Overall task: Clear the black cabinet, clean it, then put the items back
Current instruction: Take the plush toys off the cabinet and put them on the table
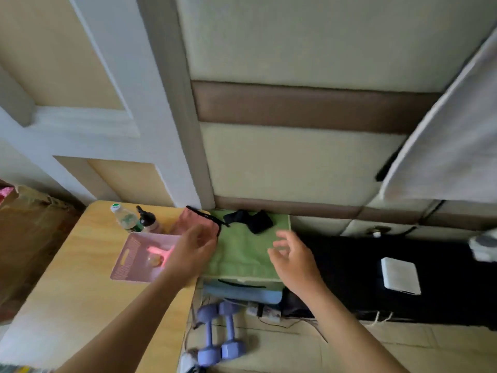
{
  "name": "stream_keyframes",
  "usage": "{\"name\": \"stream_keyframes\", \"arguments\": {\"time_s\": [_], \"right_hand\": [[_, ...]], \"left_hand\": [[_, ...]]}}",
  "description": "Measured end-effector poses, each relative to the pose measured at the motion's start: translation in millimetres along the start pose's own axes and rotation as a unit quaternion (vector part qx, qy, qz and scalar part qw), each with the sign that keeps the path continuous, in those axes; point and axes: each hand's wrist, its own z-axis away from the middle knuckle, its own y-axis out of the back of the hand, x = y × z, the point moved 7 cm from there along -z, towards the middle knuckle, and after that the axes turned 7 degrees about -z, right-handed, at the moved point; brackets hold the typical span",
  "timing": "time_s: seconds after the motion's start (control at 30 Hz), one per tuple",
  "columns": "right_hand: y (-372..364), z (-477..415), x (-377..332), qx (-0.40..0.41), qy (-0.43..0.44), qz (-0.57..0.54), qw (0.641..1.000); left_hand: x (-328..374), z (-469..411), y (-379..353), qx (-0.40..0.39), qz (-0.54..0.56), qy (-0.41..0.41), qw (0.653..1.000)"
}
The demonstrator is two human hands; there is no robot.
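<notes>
— Hands first: how do they lie?
— Left hand (pixel 193 251) and right hand (pixel 293 261) hang spread and loose over a green towel (pixel 242 251), holding nothing.
— Containers?
— A pink tray (pixel 131 262), centre left, holds a pink tool (pixel 158 251). The black cabinet (pixel 443 265), centre right, bears a white box (pixel 400 275). A water bottle (pixel 125 218) stands farther back.
</notes>
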Motion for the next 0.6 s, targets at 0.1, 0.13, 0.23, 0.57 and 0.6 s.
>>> {"name": "stream_keyframes", "arguments": {"time_s": [0.1, 0.13, 0.23, 0.57, 0.6], "right_hand": [[135, 74, 50, 0.077, -0.019, -0.011, 0.997], [180, 99, 66, 0.103, -0.025, -0.010, 0.994], [297, 166, 112, 0.192, -0.043, -0.009, 0.980], [482, 311, 227, 0.367, -0.123, -0.097, 0.917], [490, 317, 235, 0.374, -0.129, -0.103, 0.913]], "left_hand": [[93, 45, -102, -0.077, -0.037, -0.059, 0.995], [127, 59, -139, -0.112, -0.059, -0.080, 0.989], [234, 98, -237, -0.175, -0.091, -0.159, 0.967], [426, 224, -464, -0.310, -0.095, -0.303, 0.896], [432, 227, -477, -0.317, -0.098, -0.305, 0.893]]}}
